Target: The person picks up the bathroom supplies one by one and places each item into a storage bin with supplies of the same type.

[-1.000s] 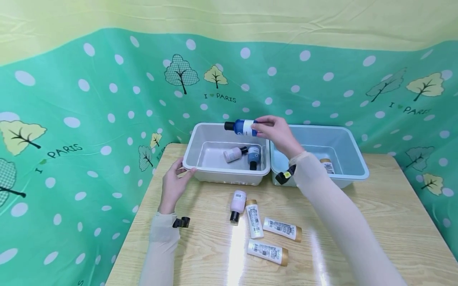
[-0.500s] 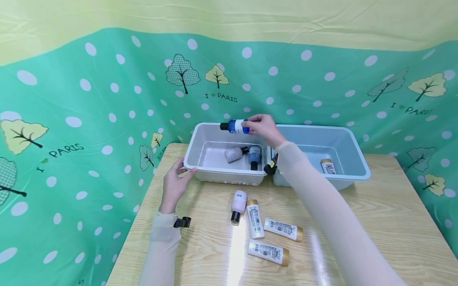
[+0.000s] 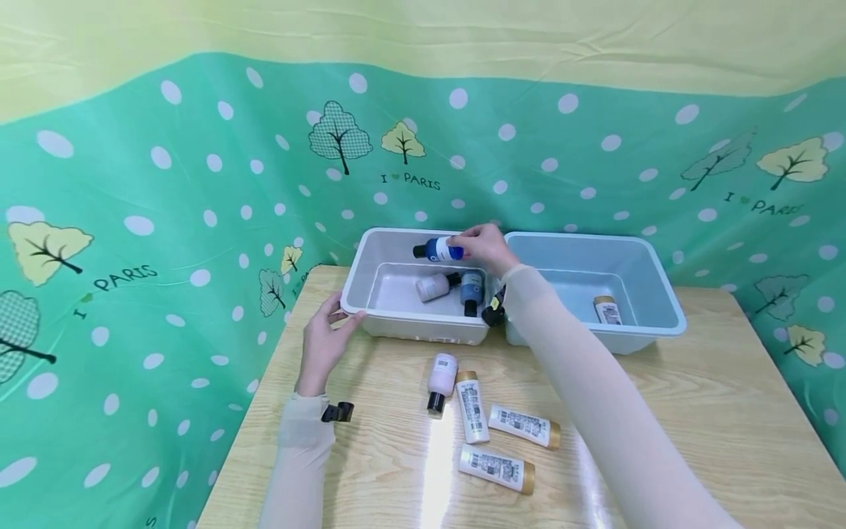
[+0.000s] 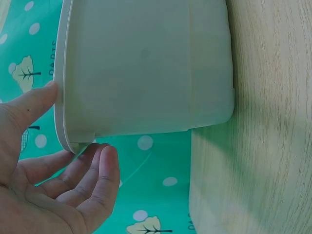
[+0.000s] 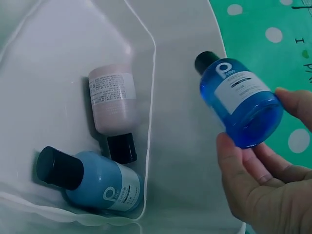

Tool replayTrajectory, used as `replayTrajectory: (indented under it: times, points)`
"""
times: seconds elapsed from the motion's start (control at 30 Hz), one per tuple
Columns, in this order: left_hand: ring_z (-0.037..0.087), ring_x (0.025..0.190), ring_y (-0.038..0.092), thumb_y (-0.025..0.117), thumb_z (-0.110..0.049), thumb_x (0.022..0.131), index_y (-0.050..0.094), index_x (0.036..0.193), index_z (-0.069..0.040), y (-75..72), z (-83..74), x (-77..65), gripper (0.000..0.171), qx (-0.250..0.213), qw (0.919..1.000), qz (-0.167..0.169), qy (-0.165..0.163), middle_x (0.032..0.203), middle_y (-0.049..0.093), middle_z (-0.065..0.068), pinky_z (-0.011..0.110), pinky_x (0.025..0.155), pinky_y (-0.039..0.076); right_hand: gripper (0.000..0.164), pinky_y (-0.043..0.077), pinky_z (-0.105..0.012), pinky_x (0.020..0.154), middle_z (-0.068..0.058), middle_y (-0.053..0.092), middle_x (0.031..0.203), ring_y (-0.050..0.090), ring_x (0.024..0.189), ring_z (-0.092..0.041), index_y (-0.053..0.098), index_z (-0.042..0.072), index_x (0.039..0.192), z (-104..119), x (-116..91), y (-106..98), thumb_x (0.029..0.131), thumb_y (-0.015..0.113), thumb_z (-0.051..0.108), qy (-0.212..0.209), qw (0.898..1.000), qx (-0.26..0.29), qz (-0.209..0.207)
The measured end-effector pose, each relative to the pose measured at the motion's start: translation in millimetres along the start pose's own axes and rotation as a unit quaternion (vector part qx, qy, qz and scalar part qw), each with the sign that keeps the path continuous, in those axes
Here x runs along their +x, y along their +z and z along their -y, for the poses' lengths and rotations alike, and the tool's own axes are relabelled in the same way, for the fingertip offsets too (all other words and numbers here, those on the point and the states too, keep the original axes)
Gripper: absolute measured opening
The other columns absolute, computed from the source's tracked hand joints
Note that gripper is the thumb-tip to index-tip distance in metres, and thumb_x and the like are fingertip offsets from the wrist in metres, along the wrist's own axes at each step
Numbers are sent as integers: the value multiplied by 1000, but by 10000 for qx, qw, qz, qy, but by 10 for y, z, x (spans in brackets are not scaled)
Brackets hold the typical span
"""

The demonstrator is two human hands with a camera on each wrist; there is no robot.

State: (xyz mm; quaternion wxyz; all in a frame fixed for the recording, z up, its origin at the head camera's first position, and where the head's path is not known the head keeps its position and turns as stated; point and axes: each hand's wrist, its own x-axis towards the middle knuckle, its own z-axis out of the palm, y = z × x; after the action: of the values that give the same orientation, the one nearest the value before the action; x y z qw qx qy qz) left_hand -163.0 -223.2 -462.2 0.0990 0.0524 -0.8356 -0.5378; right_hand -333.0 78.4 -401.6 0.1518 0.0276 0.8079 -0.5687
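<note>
My right hand (image 3: 487, 246) pinches a clear blue bottle (image 3: 439, 250) by its base end, holding it over the back of the left grey bin (image 3: 423, 317). In the right wrist view the bottle (image 5: 239, 105) lies tilted between thumb and fingers, black cap pointing up and left. Inside that bin lie a pink bottle (image 5: 112, 102) and a milky blue bottle (image 5: 105, 180), both with black caps. My left hand (image 3: 324, 345) grips the bin's front left corner, its thumb (image 4: 41, 103) against the rim and its fingers curled at the corner.
A blue-grey bin (image 3: 595, 236) stands to the right, with a white gold-capped tube (image 3: 607, 311) inside. On the wooden table (image 3: 383, 455) in front lie a pink bottle (image 3: 442, 376) and three white gold-capped tubes (image 3: 497, 468). A patterned green curtain (image 3: 562, 176) hangs behind.
My right hand has moved left with the blue bottle, then lowered it into the left bin's opening. The left hand has stayed at the corner.
</note>
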Motion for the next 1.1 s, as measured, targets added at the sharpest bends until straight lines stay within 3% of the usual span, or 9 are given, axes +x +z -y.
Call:
replayTrajectory:
  times: [0.3, 0.4, 0.7, 1.1]
  points:
    - [31, 115, 59, 76, -34, 92, 48, 148, -8, 6, 2, 1, 68, -18, 10000, -3, -1, 136, 57, 20, 46, 91, 56, 39, 55, -42, 94, -18, 61, 117, 62, 103, -30, 64, -6, 117, -54, 33, 13, 90, 76, 20, 113, 9995, -179, 250]
    - [31, 115, 59, 76, -34, 91, 47, 149, -7, 10, 9, 4, 69, -7, 10000, -3, 26, 136, 57, 20, 46, 91, 56, 38, 53, -44, 97, -21, 59, 120, 61, 104, -32, 60, -9, 121, -52, 29, 26, 93, 72, 14, 111, 9995, 8, 306]
    - [34, 116, 59, 76, -32, 92, 47, 148, -6, 11, 4, 9, 69, 19, 10000, -23, -10, 136, 57, 21, 46, 92, 56, 31, 60, -36, 84, -18, 56, 120, 58, 109, -36, 60, -8, 123, -15, 12, 39, 95, 61, 5, -17, 9988, 391, 307]
    - [32, 116, 59, 76, -33, 92, 46, 149, -6, 15, 5, 21, 70, 52, 10000, -2, -64, 136, 57, 21, 44, 93, 56, 31, 57, -43, 92, -17, 58, 123, 59, 113, -37, 60, -2, 126, 99, -218, -40, 98, 64, 11, -362, 9955, 662, 578]
